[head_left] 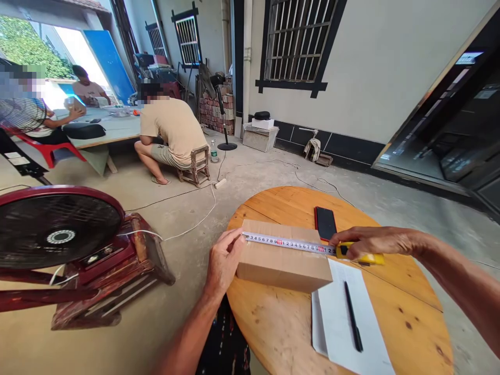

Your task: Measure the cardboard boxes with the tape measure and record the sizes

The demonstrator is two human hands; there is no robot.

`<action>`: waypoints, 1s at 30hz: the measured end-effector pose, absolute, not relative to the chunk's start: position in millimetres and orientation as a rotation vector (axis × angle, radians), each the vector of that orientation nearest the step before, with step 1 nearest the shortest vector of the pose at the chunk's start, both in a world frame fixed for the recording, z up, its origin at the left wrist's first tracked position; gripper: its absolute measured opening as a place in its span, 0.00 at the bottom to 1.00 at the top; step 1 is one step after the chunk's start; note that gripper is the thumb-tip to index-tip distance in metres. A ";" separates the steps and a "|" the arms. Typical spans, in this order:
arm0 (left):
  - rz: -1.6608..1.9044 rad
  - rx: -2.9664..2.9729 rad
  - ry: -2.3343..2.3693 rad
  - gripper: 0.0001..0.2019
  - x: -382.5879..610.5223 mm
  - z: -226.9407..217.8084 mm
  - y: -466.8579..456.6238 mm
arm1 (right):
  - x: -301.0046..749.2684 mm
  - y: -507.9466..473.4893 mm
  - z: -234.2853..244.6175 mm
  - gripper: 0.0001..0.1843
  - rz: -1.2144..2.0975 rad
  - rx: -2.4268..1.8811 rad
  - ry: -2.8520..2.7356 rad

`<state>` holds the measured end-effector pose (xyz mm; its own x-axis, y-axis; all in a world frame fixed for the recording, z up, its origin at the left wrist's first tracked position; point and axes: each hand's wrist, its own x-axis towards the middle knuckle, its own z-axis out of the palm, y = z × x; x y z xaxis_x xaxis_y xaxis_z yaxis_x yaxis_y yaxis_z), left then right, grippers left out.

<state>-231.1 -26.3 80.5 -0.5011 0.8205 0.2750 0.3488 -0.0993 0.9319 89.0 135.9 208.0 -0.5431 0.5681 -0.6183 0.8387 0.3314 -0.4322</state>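
A closed brown cardboard box (283,268) lies on the round wooden table (269,312). Along its top stretches the blade of a yellow tape measure (371,258), numbers facing up. My left hand (223,258) pinches the blade's end at the box's left edge, fingers closed. Past the right edge of the box, my right hand (361,242) is wrapped around the yellow case. Just behind that hand lies a black phone with a red edge (325,223). White paper (339,312) sits partly beside the box, with a black pen (353,317) across it.
At left a dark red fan (60,229) rests on a wooden stool (144,250). Cables (195,224) run over the concrete floor. A person (172,125) sits on a small chair at a far table, with other people beyond. A standing fan (222,109) is near the wall.
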 end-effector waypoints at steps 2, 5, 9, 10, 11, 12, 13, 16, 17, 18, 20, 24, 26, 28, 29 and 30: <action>1.629 1.272 1.780 0.17 -230.7 80.5 -26.8 | 89.1 135.3 208.9 0.26 -1.061 1.248 2.248; 1.639 1.245 1.791 0.18 -230.7 79.3 -26.4 | 87.2 132.7 212.4 0.26 -1.074 1.246 2.244; 1.650 1.226 1.809 0.18 -231.0 75.9 -25.3 | 82.9 128.6 215.0 0.25 -1.101 1.250 2.254; 1.652 1.236 1.805 0.18 -231.1 75.2 -25.4 | 82.2 127.7 214.7 0.25 -1.111 1.252 2.263; 1.660 1.247 1.801 0.18 -231.1 74.6 -25.7 | 82.0 126.8 214.3 0.24 -1.121 1.257 2.269; 1.670 1.255 1.795 0.18 -231.1 74.1 -26.2 | 82.3 125.9 213.8 0.24 -1.138 1.264 2.276; 1.680 1.255 1.792 0.19 -231.0 73.7 -26.9 | 83.3 124.9 213.7 0.24 -1.157 1.281 2.283; 1.685 1.200 1.790 0.24 -231.1 72.1 -28.7 | 89.7 118.0 216.6 0.23 -1.196 1.410 2.313; 1.685 1.175 1.790 0.26 -231.2 71.4 -29.0 | 92.4 113.1 218.7 0.23 -1.219 1.463 2.329; 1.688 1.155 1.790 0.27 -231.1 70.6 -29.1 | 94.8 106.1 220.9 0.23 -1.261 1.501 2.346; 1.707 1.138 1.781 0.28 -230.7 69.4 -28.7 | 97.3 84.6 223.4 0.24 -1.435 1.533 2.373; 1.793 1.181 1.771 0.23 -228.9 70.6 -30.0 | 88.4 15.2 203.2 0.28 -2.078 1.557 2.149; 1.837 1.250 1.784 0.20 -228.4 71.0 -34.5 | 78.8 -22.2 177.0 0.31 -2.412 1.570 1.884; 1.846 1.370 1.796 0.18 -228.3 69.0 -41.4 | 67.1 -52.8 146.0 0.36 -2.545 1.542 1.755; 1.837 1.445 1.793 0.18 -228.4 66.8 -45.2 | 60.4 -64.3 131.4 0.37 -2.556 1.518 1.782; 1.822 1.526 1.780 0.18 -228.3 63.9 -48.9 | 53.1 -73.2 118.8 0.36 -2.552 1.569 1.811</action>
